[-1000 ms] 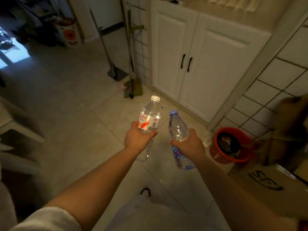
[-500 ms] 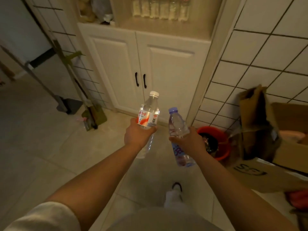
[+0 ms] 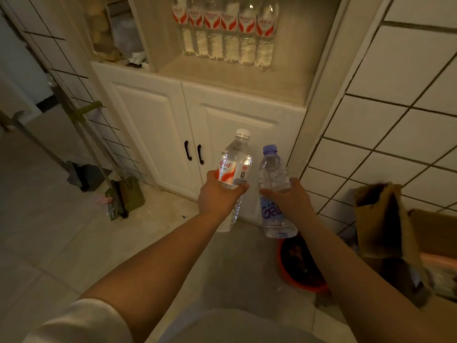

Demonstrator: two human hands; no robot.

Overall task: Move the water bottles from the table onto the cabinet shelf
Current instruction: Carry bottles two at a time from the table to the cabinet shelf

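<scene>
My left hand (image 3: 217,196) is grasping the white-capped bottle (image 3: 235,167) and my right hand (image 3: 288,200) the blue-capped bottle (image 3: 273,169), both upright at the frame centre, below the cabinet shelf (image 3: 222,75) where a row of bottles (image 3: 225,28) is standing.

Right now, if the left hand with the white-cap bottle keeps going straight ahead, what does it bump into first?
Probably the right cabinet door. The left hand points at it, below the shelf, so the white-cap bottle would likely touch first. Depth is hard to judge.
</scene>
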